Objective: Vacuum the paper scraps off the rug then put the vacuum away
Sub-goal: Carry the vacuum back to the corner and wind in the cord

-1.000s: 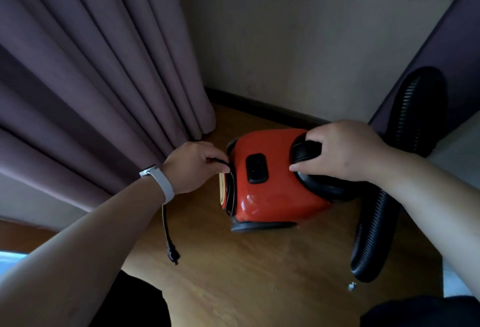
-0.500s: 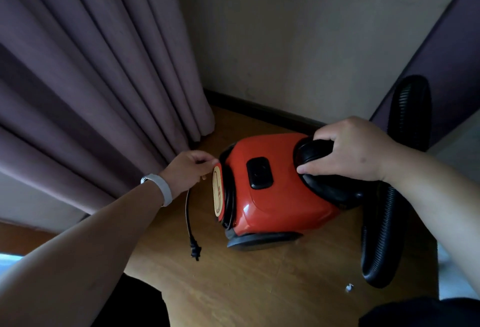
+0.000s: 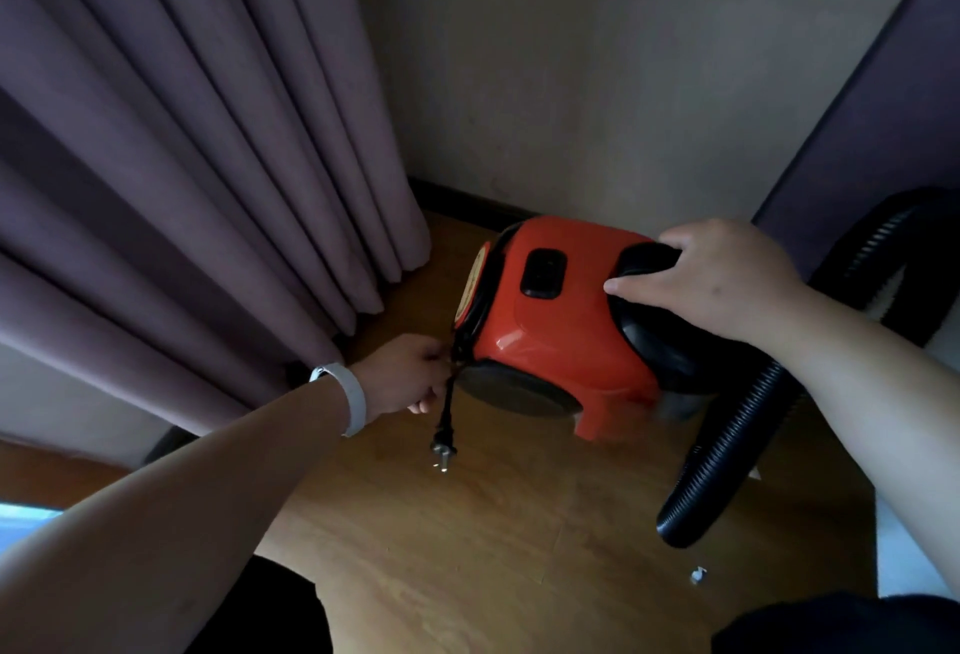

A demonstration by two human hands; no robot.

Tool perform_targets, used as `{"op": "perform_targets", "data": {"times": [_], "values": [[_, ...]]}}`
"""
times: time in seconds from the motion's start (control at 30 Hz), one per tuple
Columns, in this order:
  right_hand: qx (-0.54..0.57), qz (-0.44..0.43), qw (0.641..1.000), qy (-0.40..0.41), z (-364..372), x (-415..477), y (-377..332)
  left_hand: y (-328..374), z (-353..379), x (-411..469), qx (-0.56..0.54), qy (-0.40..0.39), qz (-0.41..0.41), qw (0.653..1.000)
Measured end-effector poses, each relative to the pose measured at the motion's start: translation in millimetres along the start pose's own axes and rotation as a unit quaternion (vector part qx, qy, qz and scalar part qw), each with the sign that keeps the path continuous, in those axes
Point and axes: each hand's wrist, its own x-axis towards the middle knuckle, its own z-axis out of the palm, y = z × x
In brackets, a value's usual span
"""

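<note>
- Purple curtain (image 3: pixel 182 159): hanging in deep folds down the left side and reaching the wooden floor (image 3: pixel 493 549).
- Left hand (image 3: pixel 402 372), with a white wristband (image 3: pixel 348 396) on its wrist: I am logging its grip as clamped. The fingers are curling round the black cord (image 3: pixel 450 393), right where it is leaving the rear end of the vacuum.
- Plug (image 3: pixel 444 448): dangling below that hand at the cord's end, prongs pointing down. I cannot tell whether it is touching the floor.
- Red vacuum (image 3: pixel 550 326): sitting in the corner, just right of the curtain and near the dark skirting of the back wall. It is tilting so that a dark round wheel (image 3: pixel 514 391) is facing me.
- Right hand (image 3: pixel 711 279): I am logging its grip as clamped on the black handle (image 3: pixel 647 258) on top of the vacuum, with the thumb lying along the edge of the red shell.
- Black ribbed hose (image 3: pixel 727 450): curving down from behind the right forearm to the floor, right of the vacuum.
- Small white scrap (image 3: pixel 697 574): lying on the floor just below the hose's lower bend.
</note>
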Motion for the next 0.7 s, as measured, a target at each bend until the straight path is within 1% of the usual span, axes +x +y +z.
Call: {"op": "perform_targets", "data": {"times": [0.1, 0.27, 0.4, 0.53, 0.63, 0.7], "values": [[-0.031, 0.012, 0.999, 0.013, 2, 3, 2, 7, 3, 0, 0.019, 0.010, -0.002, 1.000], [-0.044, 0.018, 0.999, 0.004, 7, 1, 3, 14, 14, -1, -0.020, 0.015, -0.025, 0.999], [-0.071, -0.002, 0.997, -0.014, 19, 2, 4, 14, 22, 0, -0.007, -0.012, -0.034, 0.999], [-0.134, -0.049, 0.989, -0.028, 44, 5, 9, -2, 35, 9, 0.054, -0.018, -0.060, 0.997], [-0.174, -0.089, 0.979, -0.061, 66, 8, 18, -17, 52, 18, 0.157, -0.008, -0.036, 0.987], [-0.192, -0.103, 0.972, -0.085, 77, 10, 26, -24, 66, 24, 0.198, 0.015, -0.022, 0.980]]}}
